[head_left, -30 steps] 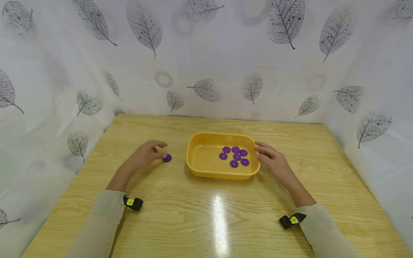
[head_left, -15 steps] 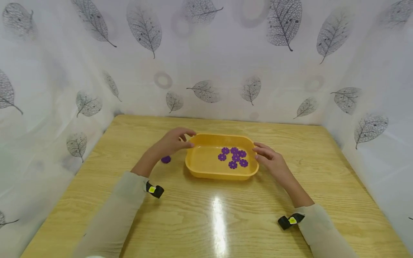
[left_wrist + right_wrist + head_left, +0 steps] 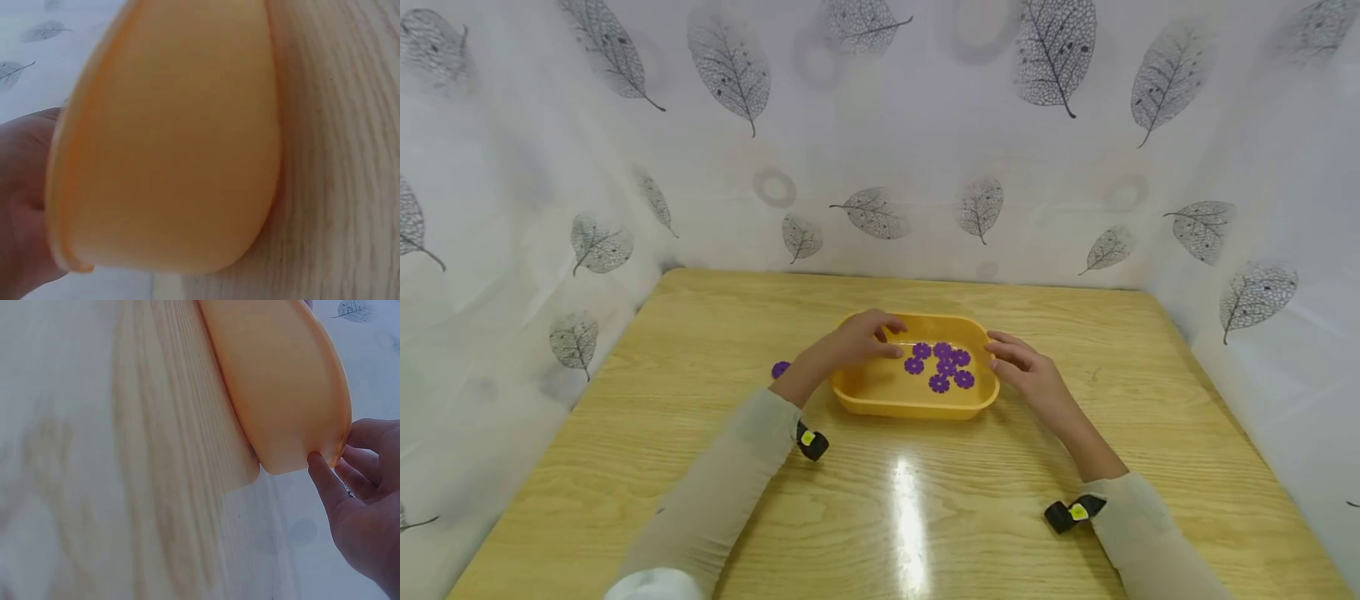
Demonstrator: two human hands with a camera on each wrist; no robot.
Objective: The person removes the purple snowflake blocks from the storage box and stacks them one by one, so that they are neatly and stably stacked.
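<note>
A yellow plastic tray [image 3: 917, 410] stands on the wooden table. Several purple flower-shaped discs [image 3: 939, 383] lie in its right half. My left hand [image 3: 863, 337] hovers over the tray's left part, thumb and fingers apart with nothing between them, left of the discs. In the left wrist view the tray's outer wall [image 3: 175, 137] covers part of this hand. My right hand [image 3: 1030, 375] holds the tray's right end. In the right wrist view its thumb presses the outer wall and the fingers lie at the rim [image 3: 347, 394]. Another purple disc [image 3: 781, 369] lies on the table, behind my left wrist.
The wooden table [image 3: 850, 500] extends around the tray on every side. A white curtain [image 3: 880, 150] with a leaf print hangs behind the table and along both sides. Each wrist wears a black band with a small camera.
My left hand has moved right, from the purple disc on the table, past the tray's left rim and over its inside. That disc stays on the table. My right hand keeps its place.
</note>
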